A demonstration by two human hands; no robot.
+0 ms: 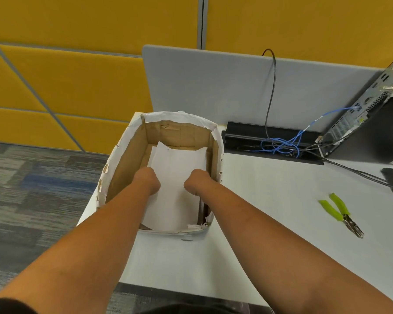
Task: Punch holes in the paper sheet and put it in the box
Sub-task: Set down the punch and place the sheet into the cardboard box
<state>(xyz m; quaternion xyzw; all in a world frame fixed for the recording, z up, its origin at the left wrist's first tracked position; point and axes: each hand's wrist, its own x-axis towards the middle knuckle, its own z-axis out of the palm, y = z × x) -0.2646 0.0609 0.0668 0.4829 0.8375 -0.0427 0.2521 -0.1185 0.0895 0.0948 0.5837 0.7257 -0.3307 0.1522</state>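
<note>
1. Two bare forearms reach from the near edge over the smooth white table [270,189] into the box.
2. The left hand [149,180] and right hand [194,181] dip wrist-first into the box; their fingers are hidden, so the grip cannot be told.
3. The white paper sheet [175,177] lies inside the box [125,159], a rough brown cardboard one with torn white paper wrapping.
4. The green-handled metal hole punch [340,213] lies well apart at the right.
5. Beyond, a grey divider [213,82] and yellow panels.

Count: hands 2, left hand [148,180], right hand [196,181]; paper sheet [176,177] 1; cardboard box [125,159] 1; green-handled hole punch [340,213] 1; computer tower [368,105] 1; blue cable [288,141] 1.
</note>
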